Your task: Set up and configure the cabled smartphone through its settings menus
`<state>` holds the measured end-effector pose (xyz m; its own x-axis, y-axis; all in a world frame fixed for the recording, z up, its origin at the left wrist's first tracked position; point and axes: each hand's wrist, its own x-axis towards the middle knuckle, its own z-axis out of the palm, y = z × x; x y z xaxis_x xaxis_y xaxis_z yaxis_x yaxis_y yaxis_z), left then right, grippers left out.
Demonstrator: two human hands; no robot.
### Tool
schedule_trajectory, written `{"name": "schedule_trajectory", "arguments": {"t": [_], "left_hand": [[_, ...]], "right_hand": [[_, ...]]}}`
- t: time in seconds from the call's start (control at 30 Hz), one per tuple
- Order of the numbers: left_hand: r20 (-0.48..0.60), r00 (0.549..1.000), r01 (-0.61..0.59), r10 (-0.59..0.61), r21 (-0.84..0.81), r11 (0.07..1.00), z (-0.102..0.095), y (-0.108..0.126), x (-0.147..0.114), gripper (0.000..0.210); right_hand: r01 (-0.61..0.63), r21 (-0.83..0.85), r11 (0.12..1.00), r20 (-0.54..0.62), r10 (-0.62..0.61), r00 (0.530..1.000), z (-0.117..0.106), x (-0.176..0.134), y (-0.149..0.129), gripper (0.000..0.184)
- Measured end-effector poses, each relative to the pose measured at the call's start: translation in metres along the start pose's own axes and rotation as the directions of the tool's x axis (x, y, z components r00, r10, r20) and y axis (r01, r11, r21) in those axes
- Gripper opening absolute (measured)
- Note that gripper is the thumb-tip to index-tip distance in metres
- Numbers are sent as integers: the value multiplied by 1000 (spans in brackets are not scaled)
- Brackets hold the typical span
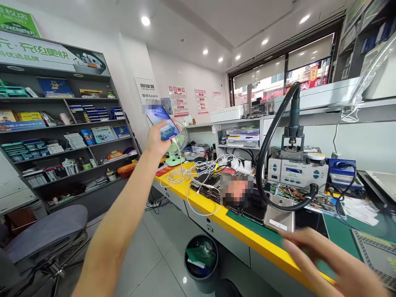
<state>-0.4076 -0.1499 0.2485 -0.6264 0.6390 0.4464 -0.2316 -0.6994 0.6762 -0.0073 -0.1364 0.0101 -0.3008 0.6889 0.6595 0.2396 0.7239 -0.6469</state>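
My left hand is raised at arm's length, its fingers wrapped round a smartphone with a lit screen. From the phone's lower end a white charging cable hangs down to the yellow-edged workbench. Low at the right, my right hand hovers over the bench's front edge, fingers stretched out and apart, with nothing seen in it. Just beyond its fingertips lies a silver phone-like device. Dark phones lie to the left of that device. Part of the bench is blurred out.
Tangled white cables cover the bench's far end, near a green fan. A soldering or hot-air station with a thick black hose stands at right. Below are a bin and, at left, a chair.
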Motion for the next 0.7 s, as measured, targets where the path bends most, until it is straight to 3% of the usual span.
{"name": "schedule_trajectory", "arguments": {"t": [0.07, 0.1, 0.23, 0.33, 0.43, 0.53, 0.7], "left_hand": [[-33, 999, 28, -28, 1, 1000, -14, -11, -12, 13], [-45, 998, 41, -41, 3, 999, -20, -17, -17, 12], [-41, 993, 110, -109, 25, 994, -45, -33, -29, 12], [-25, 989, 150, -149, 52, 987, -60, -41, -33, 12], [-25, 986, 164, -162, 88, 983, -72, -45, -34, 15], [-15, 985, 173, -173, 114, 978, -85, -44, -33, 20], [59, 980, 181, -188, 113, 977, -104, -36, -31, 57]], "right_hand": [[-56, 102, 993, 289, 24, 957, 37, 37, -25, 26], [-82, 148, 986, 352, 25, 936, 59, 58, -39, 28], [-89, 226, 970, 382, -4, 924, 153, 131, -85, 42], [-73, 233, 970, 373, -19, 928, 207, 156, -110, 37], [-48, 232, 972, 360, -40, 932, 239, 163, -127, 21], [-21, 208, 978, 322, -48, 945, 256, 163, -137, 22], [52, 197, 979, 281, -107, 954, 274, 163, -141, 26]]}}
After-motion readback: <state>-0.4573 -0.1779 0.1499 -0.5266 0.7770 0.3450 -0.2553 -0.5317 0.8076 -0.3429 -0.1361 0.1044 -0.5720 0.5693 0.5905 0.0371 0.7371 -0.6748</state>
